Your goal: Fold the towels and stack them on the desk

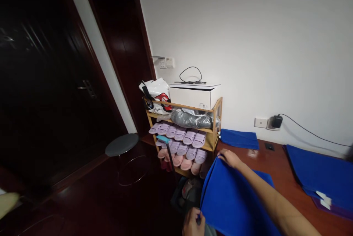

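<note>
A blue cloth [234, 199] hangs between my two hands, its left edge folded double. My left hand [193, 223], at the bottom of the view, pinches the lower left corner. My right hand [229, 158] grips the upper corner with fingers closed, and the forearm crosses over the cloth. The cloth's right part lies over the edge of the reddish wooden table [264, 162]. Behind my right hand, a small folded blue cloth [239, 139] lies by the wall. A stack of blue cloths [325, 177] with white tags rests on the table at the right.
A wooden rack [217, 118] holds several slippers [180, 134], a white box [190, 97] and a white bag [158, 94]. A round stool [122, 145] stands at the left, near dark doors [44, 81]. A black charger [277, 121] is plugged into the wall.
</note>
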The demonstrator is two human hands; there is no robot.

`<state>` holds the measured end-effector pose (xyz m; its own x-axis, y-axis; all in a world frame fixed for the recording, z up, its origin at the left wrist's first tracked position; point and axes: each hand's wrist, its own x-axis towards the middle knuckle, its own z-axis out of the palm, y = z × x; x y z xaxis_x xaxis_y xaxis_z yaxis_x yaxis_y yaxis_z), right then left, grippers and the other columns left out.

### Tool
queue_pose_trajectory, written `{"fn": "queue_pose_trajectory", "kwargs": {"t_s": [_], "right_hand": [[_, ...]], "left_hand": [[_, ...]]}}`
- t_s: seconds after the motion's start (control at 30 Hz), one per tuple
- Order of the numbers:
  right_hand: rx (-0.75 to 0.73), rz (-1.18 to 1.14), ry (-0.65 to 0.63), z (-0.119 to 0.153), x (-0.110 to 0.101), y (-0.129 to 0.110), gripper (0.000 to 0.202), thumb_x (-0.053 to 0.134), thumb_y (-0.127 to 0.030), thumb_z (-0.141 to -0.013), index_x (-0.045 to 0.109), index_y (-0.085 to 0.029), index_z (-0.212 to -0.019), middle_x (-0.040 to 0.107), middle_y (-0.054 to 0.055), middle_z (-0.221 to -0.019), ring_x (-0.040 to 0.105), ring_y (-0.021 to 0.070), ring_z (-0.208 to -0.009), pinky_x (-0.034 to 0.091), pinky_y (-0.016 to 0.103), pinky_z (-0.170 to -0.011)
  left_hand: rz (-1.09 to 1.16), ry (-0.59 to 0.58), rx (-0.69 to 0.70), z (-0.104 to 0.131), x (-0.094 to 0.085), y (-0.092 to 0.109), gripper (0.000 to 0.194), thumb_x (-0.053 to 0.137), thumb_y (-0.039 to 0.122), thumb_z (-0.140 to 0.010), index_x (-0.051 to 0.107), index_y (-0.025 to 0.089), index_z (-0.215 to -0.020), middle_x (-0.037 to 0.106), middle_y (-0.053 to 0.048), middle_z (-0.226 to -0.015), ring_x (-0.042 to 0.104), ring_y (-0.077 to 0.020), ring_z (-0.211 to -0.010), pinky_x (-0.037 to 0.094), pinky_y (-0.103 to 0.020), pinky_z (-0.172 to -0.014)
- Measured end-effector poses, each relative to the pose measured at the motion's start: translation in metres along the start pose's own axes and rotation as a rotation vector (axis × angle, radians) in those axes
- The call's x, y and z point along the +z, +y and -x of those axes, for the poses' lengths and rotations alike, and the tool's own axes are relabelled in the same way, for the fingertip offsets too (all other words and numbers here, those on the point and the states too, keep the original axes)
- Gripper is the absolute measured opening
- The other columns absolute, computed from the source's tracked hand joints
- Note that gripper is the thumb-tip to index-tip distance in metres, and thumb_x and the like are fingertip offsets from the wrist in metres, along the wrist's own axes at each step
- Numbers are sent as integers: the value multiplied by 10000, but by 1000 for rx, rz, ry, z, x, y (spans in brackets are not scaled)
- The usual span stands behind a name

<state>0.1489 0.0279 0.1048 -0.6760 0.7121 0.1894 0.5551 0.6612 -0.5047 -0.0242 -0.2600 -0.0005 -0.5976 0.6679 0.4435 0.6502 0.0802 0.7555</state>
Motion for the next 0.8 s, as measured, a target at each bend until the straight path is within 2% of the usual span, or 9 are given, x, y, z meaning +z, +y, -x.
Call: {"fn": "queue_pose_trajectory", "kwargs": {"t_s": [0.1,0.2,0.27,0.33,0.47,0.53,0.63,0.8], "right_hand": [[-33,-16,68,29,-47,-5,275,546,-402,-979,730,-216,-1063,751,102,-1101,681,250,-1053,500,349,-960],[-37,-31,149,68,-106,-11,334,541,-491,-981,734,-226,-1048,760,90,-1089,691,243,-1010,508,350,-940],[-36,-55,226,99,-149,-18,396,540,-565,-969,741,-229,-1035,765,86,-1085,692,248,-1005,512,367,-943],[-38,-98,321,130,-191,-29,455,563,-634,-937,750,-227,-1017,772,85,-1070,694,252,-980,526,380,-920],[-28,-144,516,191,-258,-59,507,636,-703,-863,774,-226,-963,781,85,-1016,695,240,-896,540,358,-787],[-13,-138,582,217,-280,-73,509,658,-714,-842,782,-231,-946,781,83,-997,691,237,-885,530,347,-746],[11,-142,634,248,-298,-88,489,688,-704,-827,787,-237,-931,777,77,-974,682,231,-882,522,344,-746],[63,-174,612,283,-303,-102,463,715,-683,-818,783,-233,-903,770,61,-913,675,220,-847,520,343,-741]], "left_hand": [[18,-41,-2,-17,-15,12,215,538,415,-823,650,282,-698,733,-31,-694,728,-232,-659,580,-313,-622],[117,-23,18,-47,-31,44,259,553,491,-822,676,274,-750,765,-38,-746,749,-231,-693,603,-313,-648],[215,-41,55,-73,-43,76,283,597,528,-816,694,263,-791,781,-44,-780,763,-239,-739,624,-328,-695],[322,-107,117,-99,-57,113,286,639,528,-820,702,250,-825,791,-46,-815,770,-241,-771,636,-333,-715],[381,-186,345,-148,-91,192,249,674,486,-850,718,247,-905,788,-29,-879,763,-223,-815,631,-321,-767],[339,-254,471,-169,-108,226,252,667,474,-880,730,246,-969,791,-30,-964,756,-225,-904,615,-325,-838],[277,-412,616,-196,-126,267,287,633,474,-927,742,244,-1059,790,-40,-1076,741,-234,-997,594,-334,-896],[212,-494,777,-217,-133,308,282,612,465,-957,770,245,-1037,794,-50,-1083,732,-243,-1014,581,-347,-915]]}}
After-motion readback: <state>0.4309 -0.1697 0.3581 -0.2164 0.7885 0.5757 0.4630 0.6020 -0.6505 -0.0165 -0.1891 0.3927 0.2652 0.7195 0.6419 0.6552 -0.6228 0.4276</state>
